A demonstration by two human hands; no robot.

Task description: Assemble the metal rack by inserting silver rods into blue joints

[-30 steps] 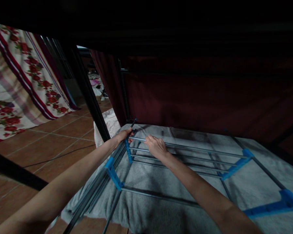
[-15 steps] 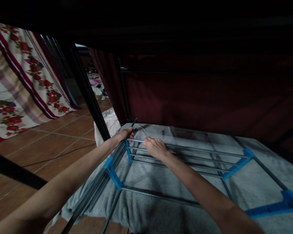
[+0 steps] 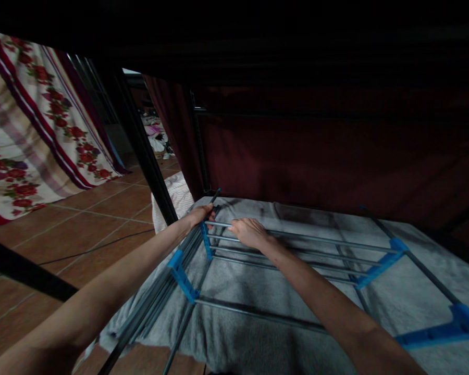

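Near right bracket (image 3: 445, 330): blue, at the rack's near right corner, beyond your right forearm.
Rod bundle (image 3: 156, 302): grey rods side by side, running along the rack's left end.
Near left bracket (image 3: 183, 277): blue, tilted, beside the bundle.
Metal rack (image 3: 316, 239): lies on the grey blanket (image 3: 238, 346); the soft surface probably yields, so steady the frame before applying force.
Right hand (image 3: 250, 233): your fingers curl over the rack's top rod towards its left end; an even hold should limit twisting.
Left hand (image 3: 203, 214): apart from the right, closed about the rack's far left corner; your exact finger placement is partly hidden, so mind pinching at the joint.
Dark post (image 3: 146, 146): slants beyond your left forearm; allow elbow room.
Red curtain (image 3: 297, 156): hangs behind the blanket.
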